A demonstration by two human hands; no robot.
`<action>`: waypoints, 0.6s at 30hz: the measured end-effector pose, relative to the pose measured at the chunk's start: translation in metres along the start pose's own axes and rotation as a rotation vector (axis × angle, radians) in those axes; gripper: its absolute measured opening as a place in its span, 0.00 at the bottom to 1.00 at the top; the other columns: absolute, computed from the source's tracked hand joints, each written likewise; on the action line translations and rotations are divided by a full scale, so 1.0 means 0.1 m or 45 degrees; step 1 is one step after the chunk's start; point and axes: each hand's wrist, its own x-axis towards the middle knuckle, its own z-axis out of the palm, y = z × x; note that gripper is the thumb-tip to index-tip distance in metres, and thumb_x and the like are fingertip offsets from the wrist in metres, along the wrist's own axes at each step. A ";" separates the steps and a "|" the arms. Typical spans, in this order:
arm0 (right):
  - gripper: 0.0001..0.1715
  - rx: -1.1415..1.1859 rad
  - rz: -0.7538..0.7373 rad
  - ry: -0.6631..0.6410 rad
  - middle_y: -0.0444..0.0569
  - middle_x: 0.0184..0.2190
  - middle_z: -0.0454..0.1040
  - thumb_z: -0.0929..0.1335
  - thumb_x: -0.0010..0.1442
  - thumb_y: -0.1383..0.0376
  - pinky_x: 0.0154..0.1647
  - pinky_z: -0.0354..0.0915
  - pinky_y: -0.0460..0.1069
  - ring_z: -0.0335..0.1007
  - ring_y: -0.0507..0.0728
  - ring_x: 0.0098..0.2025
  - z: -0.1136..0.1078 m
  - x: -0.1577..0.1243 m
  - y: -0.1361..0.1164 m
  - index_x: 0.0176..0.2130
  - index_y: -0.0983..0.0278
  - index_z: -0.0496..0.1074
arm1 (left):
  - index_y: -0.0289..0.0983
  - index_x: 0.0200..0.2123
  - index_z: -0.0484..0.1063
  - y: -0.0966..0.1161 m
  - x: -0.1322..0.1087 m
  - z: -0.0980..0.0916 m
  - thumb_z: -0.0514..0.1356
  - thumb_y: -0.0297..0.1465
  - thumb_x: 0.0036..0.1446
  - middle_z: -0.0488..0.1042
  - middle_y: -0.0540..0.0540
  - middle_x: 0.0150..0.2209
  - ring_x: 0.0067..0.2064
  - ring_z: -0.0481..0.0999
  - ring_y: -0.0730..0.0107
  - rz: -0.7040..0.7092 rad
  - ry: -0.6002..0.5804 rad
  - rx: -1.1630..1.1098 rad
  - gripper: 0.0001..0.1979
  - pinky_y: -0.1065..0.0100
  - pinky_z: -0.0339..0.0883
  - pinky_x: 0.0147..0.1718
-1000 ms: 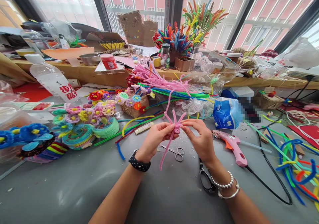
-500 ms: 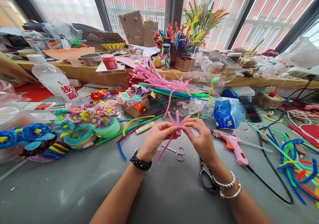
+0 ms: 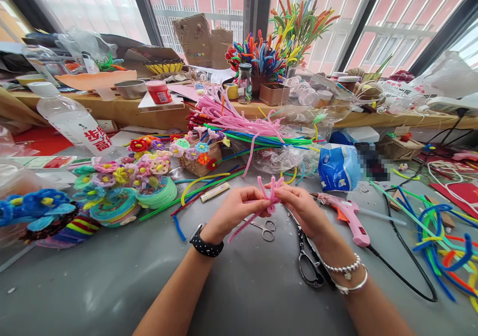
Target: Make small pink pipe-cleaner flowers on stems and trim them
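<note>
Between my two hands, above the grey table, is a pink pipe cleaner flower (image 3: 271, 196), with several short ends pointing up and one long stem slanting down to the left. My left hand (image 3: 241, 209) pinches it from the left, thumb and fingers at its centre. From the right, my right hand (image 3: 298, 204) grips the pink strands with thumb and fingertips. Small silver scissors (image 3: 267, 230) lie beneath the hands. Larger black-handled scissors (image 3: 310, 264) lie under my right wrist, partly hidden by it.
On the right rests a pink glue gun (image 3: 349, 216) with a black cable, beside loose coloured pipe cleaners (image 3: 440, 241). Finished pipe cleaner flowers (image 3: 119, 176) stand at left near a plastic bottle (image 3: 72, 119). A pink pipe cleaner bundle (image 3: 231, 112) and a blue packet (image 3: 338, 167) lie behind.
The upright pink ends have drawn closer together, and my right hand has shifted onto them. The long stem has swung further left. The view has turned slightly.
</note>
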 end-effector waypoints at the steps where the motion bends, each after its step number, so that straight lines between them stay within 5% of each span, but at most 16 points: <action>1: 0.12 0.011 0.011 -0.019 0.49 0.38 0.71 0.66 0.50 0.59 0.48 0.57 0.53 0.62 0.57 0.47 0.00 0.00 0.00 0.26 0.64 0.73 | 0.32 0.23 0.69 0.00 0.00 0.00 0.61 0.34 0.44 0.71 0.48 0.22 0.26 0.70 0.75 -0.005 -0.032 -0.005 0.09 0.73 0.63 0.28; 7: 0.10 0.011 0.002 -0.002 0.50 0.44 0.70 0.66 0.51 0.61 0.48 0.57 0.53 0.63 0.58 0.47 0.00 -0.02 0.00 0.28 0.64 0.75 | 0.31 0.23 0.68 0.00 -0.01 0.06 0.62 0.34 0.43 0.72 0.46 0.24 0.26 0.71 0.72 -0.102 -0.105 -0.041 0.10 0.70 0.64 0.28; 13: 0.11 -0.141 -0.162 0.238 0.51 0.44 0.69 0.66 0.51 0.58 0.44 0.60 0.53 0.63 0.57 0.47 -0.09 -0.02 -0.08 0.27 0.63 0.73 | 0.32 0.21 0.68 0.04 0.00 0.02 0.62 0.34 0.43 0.69 0.50 0.21 0.25 0.69 0.77 -0.100 0.084 -0.198 0.10 0.74 0.62 0.29; 18: 0.08 -0.327 -0.220 0.113 0.51 0.43 0.68 0.68 0.48 0.60 0.41 0.63 0.52 0.61 0.57 0.48 -0.07 -0.02 -0.10 0.25 0.62 0.72 | 0.32 0.22 0.68 0.04 0.00 0.00 0.63 0.34 0.41 0.69 0.51 0.21 0.25 0.70 0.77 -0.167 0.091 -0.273 0.11 0.73 0.62 0.29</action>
